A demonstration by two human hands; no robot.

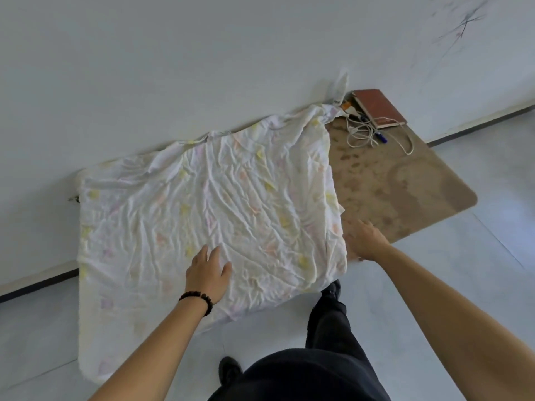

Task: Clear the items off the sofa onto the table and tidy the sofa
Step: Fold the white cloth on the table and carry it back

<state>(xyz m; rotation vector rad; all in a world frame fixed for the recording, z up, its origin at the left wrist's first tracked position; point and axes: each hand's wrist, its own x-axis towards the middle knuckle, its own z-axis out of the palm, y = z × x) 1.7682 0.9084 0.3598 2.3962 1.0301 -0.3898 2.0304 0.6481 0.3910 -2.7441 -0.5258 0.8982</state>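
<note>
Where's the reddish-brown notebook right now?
Head view: the notebook lies at the far corner of the brown surface, up by the wall, right of the rumpled sheet, with the white cable and blue pen just in front of it.

Site: plain indoor room, most likely a lived-in home space. You face a bare white wall (202, 53) from 9 to 2 o'clock, with dark scribbles (463, 24) at 1. Dark skirting (37, 280) at 8. Pale tiled floor (434, 285) at 4. Household things: a crumpled floral sheet (202, 198) over a low brown surface (390, 183); at 1 o'clock, 1 red-brown book (379, 107), 1 white cable (364, 134), 1 blue pen (381, 138).
</note>
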